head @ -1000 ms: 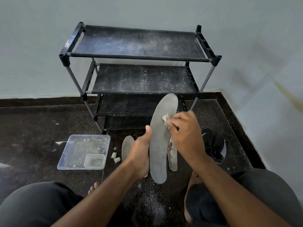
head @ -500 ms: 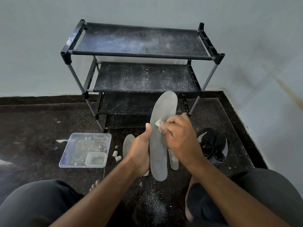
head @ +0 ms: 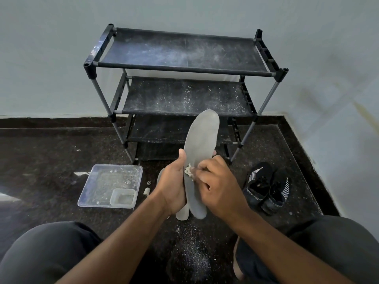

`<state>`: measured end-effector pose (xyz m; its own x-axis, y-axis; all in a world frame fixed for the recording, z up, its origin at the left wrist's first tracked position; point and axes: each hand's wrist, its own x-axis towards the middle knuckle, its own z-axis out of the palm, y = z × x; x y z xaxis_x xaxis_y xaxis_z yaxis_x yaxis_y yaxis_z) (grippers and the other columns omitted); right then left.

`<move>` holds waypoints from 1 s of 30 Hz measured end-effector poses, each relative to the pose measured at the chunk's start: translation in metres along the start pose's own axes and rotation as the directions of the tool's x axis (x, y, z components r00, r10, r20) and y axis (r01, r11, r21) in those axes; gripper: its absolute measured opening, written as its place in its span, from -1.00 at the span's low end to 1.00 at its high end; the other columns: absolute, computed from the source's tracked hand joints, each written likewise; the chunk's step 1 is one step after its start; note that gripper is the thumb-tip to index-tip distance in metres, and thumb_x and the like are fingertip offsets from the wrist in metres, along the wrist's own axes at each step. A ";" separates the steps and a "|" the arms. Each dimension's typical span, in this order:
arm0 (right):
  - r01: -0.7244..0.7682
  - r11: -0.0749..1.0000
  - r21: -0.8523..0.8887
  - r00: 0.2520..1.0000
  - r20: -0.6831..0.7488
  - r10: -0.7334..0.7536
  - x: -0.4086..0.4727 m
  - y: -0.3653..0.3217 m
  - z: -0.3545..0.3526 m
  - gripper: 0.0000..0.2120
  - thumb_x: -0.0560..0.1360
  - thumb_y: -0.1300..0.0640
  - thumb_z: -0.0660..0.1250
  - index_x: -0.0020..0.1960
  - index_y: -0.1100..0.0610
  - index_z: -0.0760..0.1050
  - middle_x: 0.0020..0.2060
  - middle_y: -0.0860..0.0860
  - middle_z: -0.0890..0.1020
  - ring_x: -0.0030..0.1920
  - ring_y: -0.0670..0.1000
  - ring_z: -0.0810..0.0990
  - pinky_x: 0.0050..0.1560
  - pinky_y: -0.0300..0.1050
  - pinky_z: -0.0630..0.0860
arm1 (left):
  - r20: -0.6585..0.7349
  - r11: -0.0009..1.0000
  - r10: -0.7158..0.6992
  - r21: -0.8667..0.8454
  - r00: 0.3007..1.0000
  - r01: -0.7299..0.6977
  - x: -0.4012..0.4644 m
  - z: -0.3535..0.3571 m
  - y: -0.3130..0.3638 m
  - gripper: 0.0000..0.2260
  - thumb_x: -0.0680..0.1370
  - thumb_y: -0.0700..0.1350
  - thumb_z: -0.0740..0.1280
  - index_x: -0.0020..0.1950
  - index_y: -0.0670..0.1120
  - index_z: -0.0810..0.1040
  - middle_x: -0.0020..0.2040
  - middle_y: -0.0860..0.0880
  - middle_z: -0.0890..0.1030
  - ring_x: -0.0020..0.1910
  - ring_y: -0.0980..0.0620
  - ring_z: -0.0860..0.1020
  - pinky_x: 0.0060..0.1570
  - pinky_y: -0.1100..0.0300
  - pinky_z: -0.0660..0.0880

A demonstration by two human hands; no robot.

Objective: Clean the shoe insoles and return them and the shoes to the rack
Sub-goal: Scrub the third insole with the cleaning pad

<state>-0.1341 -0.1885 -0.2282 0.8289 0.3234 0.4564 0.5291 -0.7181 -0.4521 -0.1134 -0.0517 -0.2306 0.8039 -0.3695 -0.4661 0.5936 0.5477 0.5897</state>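
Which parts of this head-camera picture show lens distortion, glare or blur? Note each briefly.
Head view: wide-angle bending bows the rack's top rail and the floor's edge; glare glints on the clear tray's left rim and the polished floor beside it; the right hand rubbing the insole looks slightly soft.

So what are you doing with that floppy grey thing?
It is a shoe insole. The left hand holds it upright while the right hand rubs it with a small wad to clean it. Another insole lies on the floor beneath. The black shoes wait beside the bare, dusty shoe rack.
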 end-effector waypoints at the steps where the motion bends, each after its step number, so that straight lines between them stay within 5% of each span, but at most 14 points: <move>1: -0.010 1.000 -0.010 1.000 -0.016 0.010 0.002 0.003 -0.001 -0.90 0.56 0.25 0.39 -0.06 0.25 0.68 -0.19 -0.01 0.53 -0.07 -0.09 0.36 0.06 -0.18 0.46 | 0.007 1.000 0.006 -0.005 1.000 -0.006 0.001 0.001 -0.001 -0.36 0.72 0.26 -0.02 0.45 -0.20 0.53 0.39 -0.22 0.59 0.41 -0.16 0.55 0.47 -0.06 0.40; 6: -0.106 0.993 -0.055 0.985 -0.140 0.097 0.011 0.011 -0.007 -0.95 0.54 0.27 0.44 -0.06 0.24 0.68 -0.20 -0.01 0.55 -0.10 -0.03 0.42 -0.03 -0.33 0.36 | 0.034 1.000 -0.003 0.013 0.999 0.003 -0.001 0.011 -0.006 -0.41 0.73 0.22 0.01 0.47 -0.18 0.53 0.37 -0.22 0.61 0.37 -0.15 0.58 0.36 -0.06 0.50; 13: -0.043 0.992 0.116 0.999 -0.016 0.045 0.001 -0.010 -0.001 -0.94 0.52 0.24 0.44 -0.05 0.21 0.69 -0.19 -0.03 0.58 -0.07 -0.11 0.43 -0.03 -0.37 0.38 | -0.021 1.000 -0.015 -0.022 1.000 0.015 -0.001 0.000 0.005 -0.34 0.70 0.29 0.03 0.47 -0.20 0.53 0.41 -0.23 0.58 0.41 -0.16 0.55 0.49 -0.04 0.39; 20: -0.154 0.986 0.059 0.978 -0.134 0.161 0.014 -0.002 -0.004 -0.96 0.50 0.23 0.47 -0.08 0.18 0.70 -0.19 -0.05 0.59 -0.08 -0.10 0.44 -0.05 -0.41 0.37 | -0.011 1.000 -0.008 0.014 1.000 0.008 -0.003 0.013 0.001 -0.40 0.73 0.22 0.02 0.45 -0.20 0.53 0.35 -0.22 0.62 0.38 -0.16 0.57 0.42 -0.04 0.45; 26: -0.055 0.966 0.253 0.998 0.028 0.049 -0.011 -0.030 0.000 -0.96 0.51 0.24 0.47 -0.08 0.18 0.71 -0.20 -0.08 0.61 -0.10 -0.14 0.42 0.06 -0.36 0.36 | -0.015 1.000 -0.013 -0.002 1.000 0.013 -0.002 -0.002 0.023 -0.29 0.67 0.35 0.05 0.30 -0.24 0.59 -0.04 -0.22 0.64 -0.11 -0.12 0.63 0.00 0.00 0.61; 30: 0.008 0.980 0.198 1.000 0.016 -0.011 -0.008 -0.029 0.002 -0.93 0.53 0.22 0.45 -0.02 0.18 0.70 -0.16 -0.08 0.62 -0.08 -0.08 0.44 0.11 -0.31 0.37 | 0.052 0.998 0.003 -0.070 0.999 0.000 -0.002 -0.005 0.028 -0.25 0.66 0.38 -0.02 0.49 -0.17 0.51 -0.02 -0.18 0.57 -0.08 -0.05 0.57 0.03 0.06 0.58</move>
<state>-0.1560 -0.1692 -0.2205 0.8256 0.3414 0.4493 0.5612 -0.5794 -0.5910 -0.0986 -0.0320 -0.2167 0.8066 -0.4062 -0.4294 0.5899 0.5990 0.5415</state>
